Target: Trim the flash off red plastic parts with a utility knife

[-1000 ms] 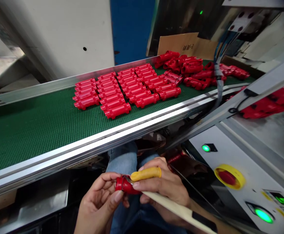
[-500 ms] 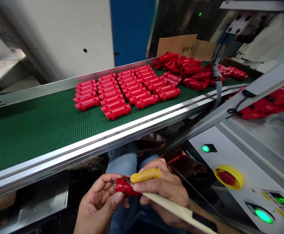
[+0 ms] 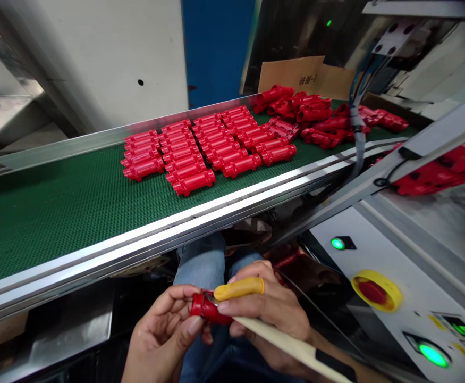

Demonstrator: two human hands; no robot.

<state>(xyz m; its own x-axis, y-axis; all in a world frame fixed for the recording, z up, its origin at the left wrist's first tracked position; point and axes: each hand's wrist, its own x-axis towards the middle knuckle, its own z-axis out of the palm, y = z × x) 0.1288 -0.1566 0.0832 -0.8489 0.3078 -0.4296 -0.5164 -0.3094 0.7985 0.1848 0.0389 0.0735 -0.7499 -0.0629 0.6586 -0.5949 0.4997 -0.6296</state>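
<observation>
My left hand [image 3: 164,332] grips a red moulded plastic part [image 3: 210,309] at its near end, low in the view above my jeans. My right hand [image 3: 268,303] holds a cream-coloured long-handled trimming tool [image 3: 288,340]. Its small metal tip meets the red part's end, and the tip is mostly hidden. A yellow finger cot [image 3: 238,289] covers my right index finger, which rests above the part. Neat rows of similar red parts [image 3: 192,182] lie on a green conveyor belt [image 3: 57,223], beyond my reach line, with a loose heap [image 3: 312,114] further along.
An aluminium belt rail [image 3: 156,250] runs between my hands and the belt. To the right are a control panel [image 3: 355,276] with a red emergency stop button [image 3: 371,292] and green lights. Blue cables [image 3: 356,117] hang over the belt near the heap.
The red part and both hands have shifted slightly right and down. The tool tip stays at the part's end, and the rows on the belt look unchanged.
</observation>
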